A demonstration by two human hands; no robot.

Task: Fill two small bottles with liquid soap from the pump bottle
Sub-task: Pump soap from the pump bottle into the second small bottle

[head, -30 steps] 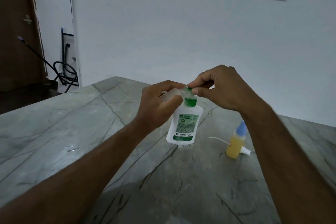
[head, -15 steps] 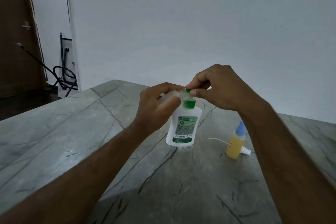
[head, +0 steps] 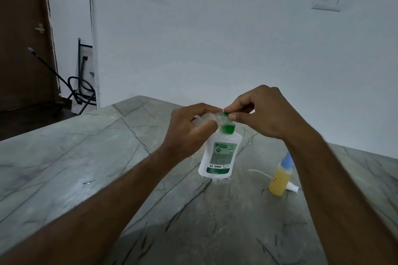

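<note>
Head view: only one camera is supplied.
Pump bottle (head: 219, 155): stood upright mid-worktop, well clear of the marble worktop (head: 86, 157) edges; nearly empty by appearance.
Right hand (head: 265, 114): pinched on the green pump head (head: 226, 122), judged for pressing.
Left hand (head: 187, 129): closed around a clear small bottle (head: 204, 118), held at the nozzle to catch soap; fill level cannot be told.
Second small bottle (head: 280, 178): nearer the right edge, yellow liquid inside, blue cap on.
</note>
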